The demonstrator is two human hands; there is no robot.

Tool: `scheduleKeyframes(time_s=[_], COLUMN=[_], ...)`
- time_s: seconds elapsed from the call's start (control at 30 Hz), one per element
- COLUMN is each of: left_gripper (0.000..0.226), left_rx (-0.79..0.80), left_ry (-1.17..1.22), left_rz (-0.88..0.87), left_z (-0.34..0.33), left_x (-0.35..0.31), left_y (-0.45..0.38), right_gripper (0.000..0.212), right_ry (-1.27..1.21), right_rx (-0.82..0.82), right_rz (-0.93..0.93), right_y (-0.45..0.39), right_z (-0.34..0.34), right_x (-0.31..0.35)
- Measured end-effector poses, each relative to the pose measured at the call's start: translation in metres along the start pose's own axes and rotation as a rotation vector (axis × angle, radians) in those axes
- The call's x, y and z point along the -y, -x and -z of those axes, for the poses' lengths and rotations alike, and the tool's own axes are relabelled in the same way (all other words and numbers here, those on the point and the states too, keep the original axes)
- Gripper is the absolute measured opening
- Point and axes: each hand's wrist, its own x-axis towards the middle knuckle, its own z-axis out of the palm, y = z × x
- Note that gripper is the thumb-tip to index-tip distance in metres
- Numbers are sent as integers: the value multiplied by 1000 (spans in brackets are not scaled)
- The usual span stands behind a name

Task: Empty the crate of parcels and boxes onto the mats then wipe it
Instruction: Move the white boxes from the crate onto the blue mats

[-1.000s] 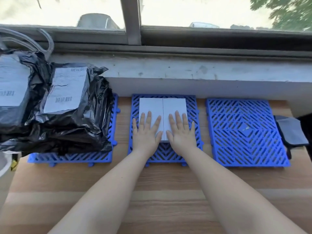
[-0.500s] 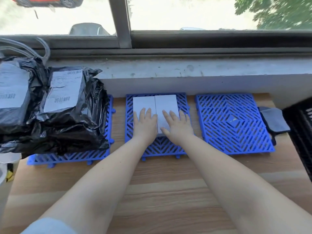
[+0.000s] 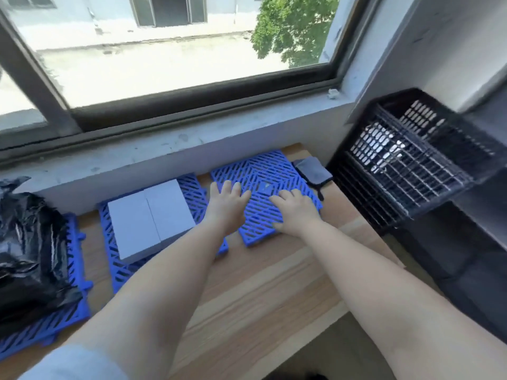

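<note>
Your left hand (image 3: 226, 207) and right hand (image 3: 295, 209) hover open, empty, over the right blue plastic lattice mat (image 3: 258, 220); two white flat boxes (image 3: 149, 219) lie on the middle mat (image 3: 197, 187); black slatted crate (image 3: 406, 160) right.

Beyond the hands, a wide window (image 3: 175, 58) in a dark frame, daylight pouring in (a green tree (image 3: 290, 31) and pale building outside). Below it, a grey sill (image 3: 170, 144). Under the forearms, a light wooden tabletop (image 3: 255, 286).
</note>
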Motion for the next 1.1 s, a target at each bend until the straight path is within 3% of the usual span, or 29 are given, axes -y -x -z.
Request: scheduleKeyframes(time_s=[0.13,0.37,0.53,0.73,0.9,1.1], left_gripper=[64,58,61,66,65,68], left_rx=[-100,-301,-338,-323,-275,-212], left_ry=[-53,-6,-4,130,68,29], left_rz=[-146,-329,-421,-405,-427,-430], left_z=[55,143,181,202,201,185], left_x=[-81,-266,-414,-558,-629,-671], left_y=[-44,-91,-110,-134,-161,-214], right_gripper=[75,81,80,68,66,65], right_ry=[28,29,1,13,-66,-145], right_rx=[-89,-163,-162,-179,-228,-191], right_rz=[-164,-402,-508,-591,-607,-594], right_y=[53,168,258,351,373,342], right_z=[20,30,9,-20,-45,-77], right_x=[-92,-255,-359,-485,-557,-610])
